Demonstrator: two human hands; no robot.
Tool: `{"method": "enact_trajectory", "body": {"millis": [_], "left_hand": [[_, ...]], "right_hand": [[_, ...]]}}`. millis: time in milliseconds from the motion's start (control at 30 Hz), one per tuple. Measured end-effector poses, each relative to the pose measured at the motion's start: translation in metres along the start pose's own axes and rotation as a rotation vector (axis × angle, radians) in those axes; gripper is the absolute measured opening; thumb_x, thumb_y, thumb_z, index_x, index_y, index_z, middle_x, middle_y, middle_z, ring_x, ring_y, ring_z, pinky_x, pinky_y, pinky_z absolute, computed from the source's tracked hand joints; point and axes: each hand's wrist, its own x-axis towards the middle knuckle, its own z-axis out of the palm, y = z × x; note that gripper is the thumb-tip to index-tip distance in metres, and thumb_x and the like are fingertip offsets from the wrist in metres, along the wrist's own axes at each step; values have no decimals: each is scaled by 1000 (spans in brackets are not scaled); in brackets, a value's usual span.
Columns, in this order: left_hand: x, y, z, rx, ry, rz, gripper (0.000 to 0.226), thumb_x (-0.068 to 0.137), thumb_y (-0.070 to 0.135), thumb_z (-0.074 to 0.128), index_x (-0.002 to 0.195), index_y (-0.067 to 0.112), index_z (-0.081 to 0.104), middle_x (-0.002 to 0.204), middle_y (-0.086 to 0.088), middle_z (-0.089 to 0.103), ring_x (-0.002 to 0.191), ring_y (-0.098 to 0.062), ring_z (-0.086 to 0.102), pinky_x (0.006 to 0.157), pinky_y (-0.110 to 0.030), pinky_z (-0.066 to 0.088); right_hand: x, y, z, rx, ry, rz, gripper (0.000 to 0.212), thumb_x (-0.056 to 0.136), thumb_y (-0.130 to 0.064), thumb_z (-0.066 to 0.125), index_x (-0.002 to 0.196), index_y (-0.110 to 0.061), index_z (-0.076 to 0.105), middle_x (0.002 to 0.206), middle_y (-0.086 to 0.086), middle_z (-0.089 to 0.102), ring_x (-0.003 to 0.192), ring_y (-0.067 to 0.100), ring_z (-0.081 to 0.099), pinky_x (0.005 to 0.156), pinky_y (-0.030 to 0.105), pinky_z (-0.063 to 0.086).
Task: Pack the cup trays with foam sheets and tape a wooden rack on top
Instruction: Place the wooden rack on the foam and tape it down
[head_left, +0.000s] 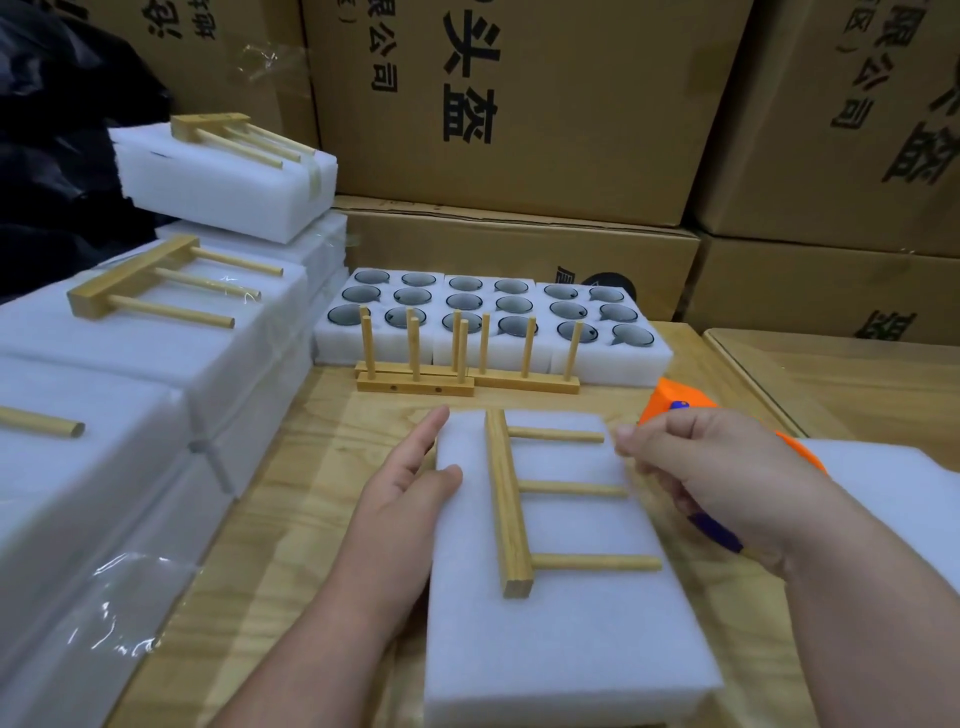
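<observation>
Foam pack (561, 639) at lower centre is steadied by left hand (410, 499), fingers straight, flat against its left edge. Wooden rack (511, 501) is laid on top, dowels pointing right. Right hand (711, 467) is curled around a blue-handled orange tape dispenser (670, 400). Rack should be kept centred and tape pulled tight across the bar.

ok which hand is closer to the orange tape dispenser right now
The right hand: it lies right in front of the orange tape dispenser, hiding part of it. The left hand rests against the far side of the foam pack.
</observation>
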Motion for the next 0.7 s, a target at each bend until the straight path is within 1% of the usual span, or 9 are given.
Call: {"method": "enact_trajectory", "body": {"millis": [67,100,167,233,300,400,500,600,700], "left_hand": [[0,0,0,-23,-14,4,52,102,-1,46,126,41,65,122,19,72,107,-11,73,70,-23,59],[-1,0,0,-31,-29,4,52,102,0,44,127,41,64,122,21,72,108,-8,72,71,-22,59],[-2,-1,-1,-48,-72,-10,52,103,4,43,130,44,61,122,21,72,109,-7,72,72,-22,59],[-3,-3,0,-66,-116,-47,52,100,9,47,134,48,56,122,20,72,111,-11,72,77,-28,61],[-5,-3,1,-79,-138,-78,58,91,17,55,137,52,50,120,20,73,111,-14,72,79,-33,61],[-4,-2,1,-65,-153,-75,64,94,14,52,146,49,42,111,22,75,105,-12,74,72,-28,61],[-6,0,2,-30,-147,-83,68,98,9,49,154,46,35,109,21,76,102,-15,75,69,-27,60],[-9,5,4,22,-135,-109,92,74,14,59,154,49,32,114,12,76,99,-22,76,65,-28,59],[-10,7,4,43,-125,-107,95,69,16,58,154,50,32,115,9,77,100,-24,76,67,-31,59]], "right_hand": [[3,0,8,13,166,-130,17,90,-44,72,79,-33,77,67,-12,67,61,12,57,66,31,46],[3,1,13,66,200,-190,12,92,-45,70,83,-41,77,74,-19,72,65,1,63,68,28,47],[5,4,25,207,150,-213,10,88,-53,70,96,-49,75,94,-32,72,85,-14,65,78,25,49],[7,12,36,346,3,-127,40,75,-65,69,114,-54,70,116,-29,70,111,-6,64,95,37,52],[7,18,41,359,-106,-55,57,67,-72,68,122,-57,65,134,-24,63,131,9,56,112,46,44],[3,18,40,223,-167,-77,52,72,-78,67,122,-67,59,150,-28,46,142,7,42,119,41,34],[2,12,33,-3,-163,-238,55,69,-76,67,123,-67,58,162,-32,21,149,0,24,114,28,28],[-2,3,28,-158,-193,-326,47,62,-69,73,108,-61,68,155,-41,23,148,-12,12,119,29,22],[-7,-2,28,-271,-264,-367,31,65,-61,76,95,-55,73,153,-41,25,145,-21,0,122,26,11]]}}
